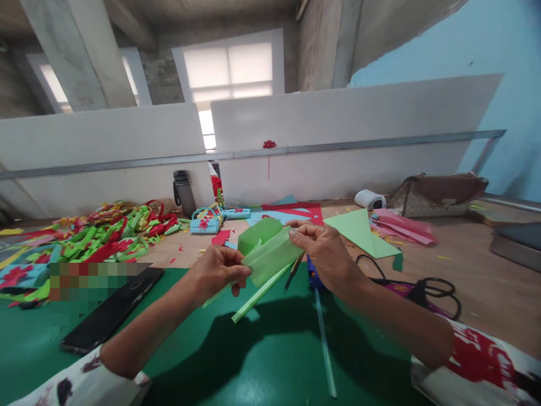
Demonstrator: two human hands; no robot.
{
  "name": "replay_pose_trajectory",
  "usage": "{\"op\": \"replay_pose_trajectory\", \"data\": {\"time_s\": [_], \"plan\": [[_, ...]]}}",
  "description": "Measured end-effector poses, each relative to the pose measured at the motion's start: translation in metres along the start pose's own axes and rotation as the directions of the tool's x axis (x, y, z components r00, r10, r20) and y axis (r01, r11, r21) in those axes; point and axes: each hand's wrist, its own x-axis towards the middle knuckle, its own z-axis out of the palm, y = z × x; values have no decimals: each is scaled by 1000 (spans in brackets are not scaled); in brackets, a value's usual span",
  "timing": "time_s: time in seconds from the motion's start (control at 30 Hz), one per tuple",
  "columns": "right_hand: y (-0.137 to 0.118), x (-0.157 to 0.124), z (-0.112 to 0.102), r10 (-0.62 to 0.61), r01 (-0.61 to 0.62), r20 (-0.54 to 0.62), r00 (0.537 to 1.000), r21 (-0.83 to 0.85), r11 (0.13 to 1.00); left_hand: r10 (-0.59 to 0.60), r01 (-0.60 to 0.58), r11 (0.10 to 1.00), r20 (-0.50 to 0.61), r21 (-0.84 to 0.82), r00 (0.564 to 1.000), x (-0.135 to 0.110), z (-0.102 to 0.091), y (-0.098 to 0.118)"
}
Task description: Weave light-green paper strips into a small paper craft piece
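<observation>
Both bare hands hold a light green folded paper piece [268, 251] in the air above the dark green cutting mat [262, 355], about at the middle of the view. The left hand [217, 270] pinches the lower near edge of the paper between thumb and fingers, fingers curled in tightly. The right hand [323, 248] grips the upper right side, fingertips pressed onto the top fold, fingers close together. A long narrow strip of the same green hangs down from the piece toward the mat; whether it is attached or merely caught in the grip is hard to tell.

Just below the right hand a thin brown pencil-like tool [293, 272] and a blue object [313, 277] lie on the mat. A black smartphone [114, 307] rests to the left, near the left forearm. Black-handled scissors [426, 290] lie to the right on the wooden tabletop [477, 270]. A flat light green paper triangle [361, 231] lies beyond the right hand. A heap of red and green paper strips [105, 228] covers the far left, with a small blue paper basket [205, 221] and a dark drinking bottle [183, 192] behind it
</observation>
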Motion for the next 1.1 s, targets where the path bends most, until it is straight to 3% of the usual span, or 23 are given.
{"op": "replay_pose_trajectory", "data": {"time_s": [0.53, 1.1], "plan": [[0, 2, -3, -32, 32, 9, 999, -50, 998, 7, -6, 996, -14, 92, 1000, -3, 2, 6], [7, 4, -4, -69, 69, -3, 998, -107, 992, -44, 44, 999, -10, 1, 999, 0, 1, -4]]}}
